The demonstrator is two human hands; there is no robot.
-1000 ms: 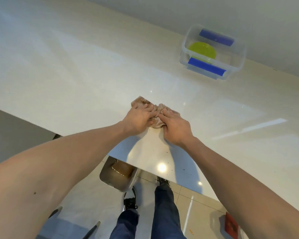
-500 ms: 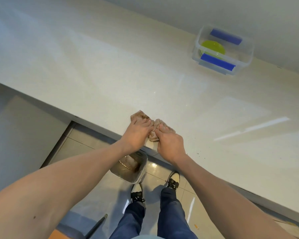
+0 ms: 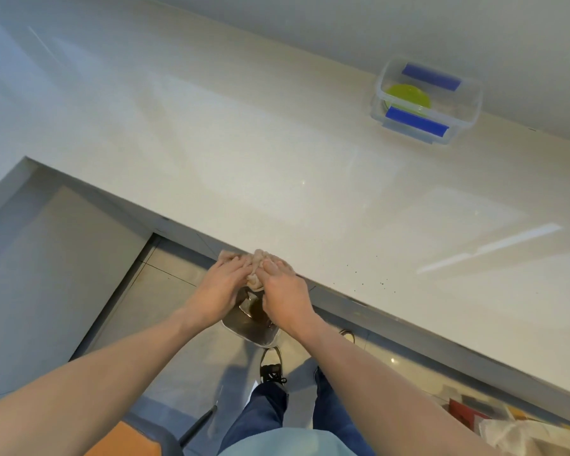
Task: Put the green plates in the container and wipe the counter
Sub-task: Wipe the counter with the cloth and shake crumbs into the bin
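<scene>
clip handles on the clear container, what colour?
Blue, both handles of the clear container; only the head view shows them.

A bunched tan cloth [image 3: 259,263] is lying at the near edge of the pale glossy counter [image 3: 244,153], partly hanging over it. Green plates [image 3: 407,95] are sitting stacked flat inside a clear lidless container [image 3: 474,103] with blue clips, which is standing far off at the counter's back right.
</scene>
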